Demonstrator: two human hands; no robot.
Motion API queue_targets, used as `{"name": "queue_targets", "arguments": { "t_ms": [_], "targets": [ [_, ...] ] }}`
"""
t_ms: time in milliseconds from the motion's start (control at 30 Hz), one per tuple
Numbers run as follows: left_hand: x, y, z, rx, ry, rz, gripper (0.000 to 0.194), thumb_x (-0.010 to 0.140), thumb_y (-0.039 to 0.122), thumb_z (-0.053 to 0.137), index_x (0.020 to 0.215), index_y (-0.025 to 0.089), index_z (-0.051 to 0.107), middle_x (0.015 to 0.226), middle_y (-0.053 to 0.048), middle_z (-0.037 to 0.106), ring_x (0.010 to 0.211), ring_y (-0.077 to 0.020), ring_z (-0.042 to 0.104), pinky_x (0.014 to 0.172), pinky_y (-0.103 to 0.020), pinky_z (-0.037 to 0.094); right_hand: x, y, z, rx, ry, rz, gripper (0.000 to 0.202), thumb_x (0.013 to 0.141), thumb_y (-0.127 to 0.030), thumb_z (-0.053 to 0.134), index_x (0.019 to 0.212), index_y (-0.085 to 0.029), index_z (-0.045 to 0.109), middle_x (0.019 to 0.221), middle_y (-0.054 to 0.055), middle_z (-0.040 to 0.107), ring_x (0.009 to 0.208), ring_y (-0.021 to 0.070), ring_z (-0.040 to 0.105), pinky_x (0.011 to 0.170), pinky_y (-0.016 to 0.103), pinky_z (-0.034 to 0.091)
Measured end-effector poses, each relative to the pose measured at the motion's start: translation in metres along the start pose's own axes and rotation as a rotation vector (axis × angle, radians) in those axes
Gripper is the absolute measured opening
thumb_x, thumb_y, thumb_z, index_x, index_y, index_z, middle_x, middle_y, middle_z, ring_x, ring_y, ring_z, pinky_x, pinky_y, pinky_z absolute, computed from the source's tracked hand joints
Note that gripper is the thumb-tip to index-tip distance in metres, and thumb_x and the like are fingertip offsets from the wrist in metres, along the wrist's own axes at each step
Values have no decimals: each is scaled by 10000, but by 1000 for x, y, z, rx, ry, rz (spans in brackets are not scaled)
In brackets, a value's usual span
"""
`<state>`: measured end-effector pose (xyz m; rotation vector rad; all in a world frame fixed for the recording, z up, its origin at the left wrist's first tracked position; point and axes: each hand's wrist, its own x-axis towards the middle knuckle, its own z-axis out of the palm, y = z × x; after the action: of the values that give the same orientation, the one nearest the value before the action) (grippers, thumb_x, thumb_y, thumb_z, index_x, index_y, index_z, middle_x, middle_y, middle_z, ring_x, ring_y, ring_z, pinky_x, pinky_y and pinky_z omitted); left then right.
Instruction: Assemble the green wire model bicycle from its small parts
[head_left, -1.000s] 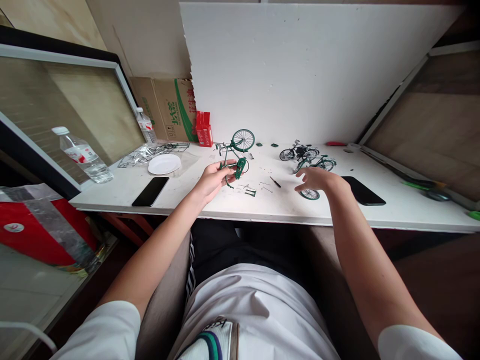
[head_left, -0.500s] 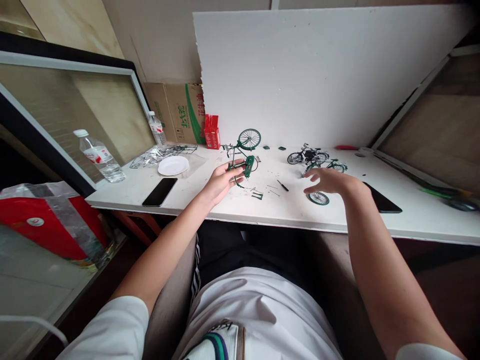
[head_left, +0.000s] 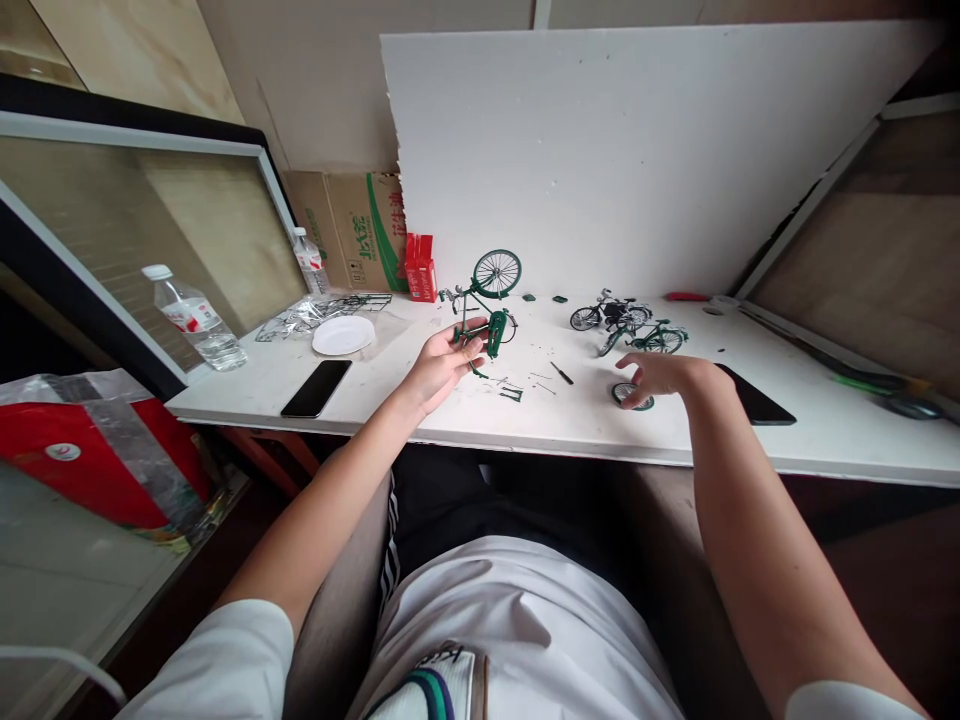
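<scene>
My left hand (head_left: 444, 368) is closed on a green model bicycle (head_left: 495, 333), gripping it by the frame. One spoked wheel is fitted at the bike's far end, standing up beyond the fingers. On the right, my right hand (head_left: 658, 376) is lowered over a loose spoked wheel (head_left: 630, 394) that lies flat on the table. Its fingers are apart, at the wheel's rim; whether they touch it I cannot tell. Between the hands lie a small dark screwdriver (head_left: 562, 373), a green bracket-like part (head_left: 511, 395) and several thin rods.
Behind the right hand stand a black model bicycle (head_left: 609, 312) and a green one (head_left: 652, 339). A dark tablet-like slab (head_left: 754, 398) lies to the right. At left are a phone (head_left: 316, 388), a white plate (head_left: 343, 336), a water bottle (head_left: 196, 318) and a red box (head_left: 420, 268).
My right hand has come down to the loose wheel, its fingers bending toward the rim. The left hand keeps the bicycle in nearly the same place. The whole view has shifted slightly.
</scene>
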<state>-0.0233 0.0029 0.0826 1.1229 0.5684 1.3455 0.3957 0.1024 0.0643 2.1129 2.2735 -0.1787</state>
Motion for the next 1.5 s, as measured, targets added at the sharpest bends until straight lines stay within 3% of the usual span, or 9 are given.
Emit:
{"name": "queue_targets", "arguments": {
  "t_ms": [100,300,567,733,800,933,1100,1300,1500],
  "targets": [
    [-2,2,2,23,5,-13,450,783,235,918,1205,221,763,1190,-83,772,1012,-171,676,910,-312,497,0,-1,-2,74,-185,7,960,607,-464,962,1472,-241,612,1274,171,773,990,346,789,849,452,611],
    [-3,2,3,47,8,-25,470,774,248,926,1213,219,758,1193,-84,768,1029,-172,684,912,-309,504,-2,-5,-5,100,-190,-1,899,582,-589,929,1373,-241,680,1216,143,793,868,306,788,707,393,610],
    [0,1,-2,96,35,-16,467,779,243,917,1222,217,770,1202,-87,768,1029,-171,688,901,-299,518,-9,-17,-9,95,-163,-20,792,627,-532,903,1334,-228,713,1175,125,807,837,290,778,674,372,599],
    [1,-2,-6,173,83,-34,453,777,230,909,1208,196,772,1063,-71,766,960,-160,680,866,-293,535,-19,-49,-19,98,-40,-84,529,757,-439,844,1238,-234,767,1208,100,805,914,271,769,738,346,585],
    [2,-4,-8,230,100,-32,439,773,219,904,1191,185,775,1017,-66,761,930,-157,678,849,-288,536,-25,-67,-22,204,23,-196,345,844,-435,772,1122,-233,803,1149,83,815,915,253,765,751,328,577],
    [7,-13,-15,334,191,8,409,779,189,882,1172,156,773,939,-60,754,846,-148,662,807,-281,523,-34,-100,-19,388,76,-393,240,916,-419,712,1017,-241,837,1019,68,833,934,250,765,780,315,576],
    [15,-24,-29,411,278,47,405,735,145,889,1126,137,780,992,-85,773,844,-158,673,825,-281,513,-31,-117,-3,318,-100,-367,138,839,-346,814,926,-249,859,963,51,839,813,229,752,709,304,559],
    [21,-30,-39,450,326,122,370,713,129,897,1061,130,771,1002,-98,777,947,-193,713,932,-309,531,-31,-124,1,204,-78,-326,168,868,-344,781,959,-222,851,886,65,825,718,211,722,627,295,512],
    [16,-24,-26,378,336,146,394,719,170,925,1073,131,757,1029,-108,785,960,-197,729,936,-328,563,-36,-131,7,101,-65,-249,175,892,-334,739,980,-201,810,1059,144,812,809,263,741,696,343,529]
  ]
}}
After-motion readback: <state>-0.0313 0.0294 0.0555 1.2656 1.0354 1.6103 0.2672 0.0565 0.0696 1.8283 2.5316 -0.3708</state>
